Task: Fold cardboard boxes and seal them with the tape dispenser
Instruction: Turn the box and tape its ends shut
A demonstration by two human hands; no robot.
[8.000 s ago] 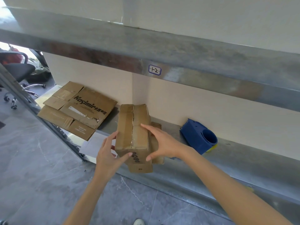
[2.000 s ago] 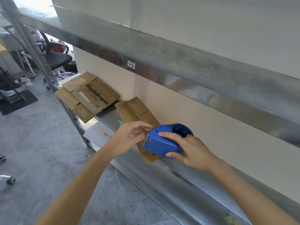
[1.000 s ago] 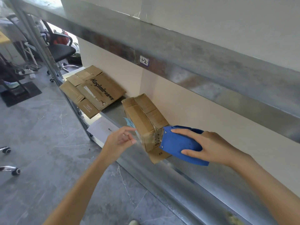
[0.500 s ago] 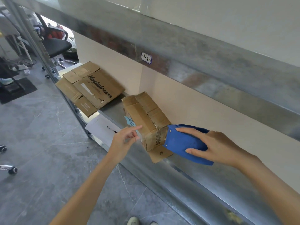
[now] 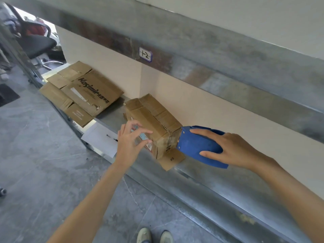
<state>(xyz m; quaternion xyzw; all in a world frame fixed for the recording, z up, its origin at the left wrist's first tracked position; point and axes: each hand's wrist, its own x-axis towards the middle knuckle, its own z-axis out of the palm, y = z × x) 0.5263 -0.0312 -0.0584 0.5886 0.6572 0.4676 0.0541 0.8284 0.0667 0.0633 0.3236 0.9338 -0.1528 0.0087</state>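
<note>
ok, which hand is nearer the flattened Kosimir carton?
Left. The left hand is at the small box's near side, apart from the flattened Kosimir carton to its left. The right hand grips the blue tape dispenser beyond that box, farther away.

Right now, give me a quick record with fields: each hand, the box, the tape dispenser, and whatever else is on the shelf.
left hand: fingers spread against the side of the small box, over its label
right hand: grips the blue tape dispenser
small box: on the metal shelf, top flaps folded shut
blue tape dispenser: front edge at the box's near end
also on shelf: flattened carton, white sheet
</note>
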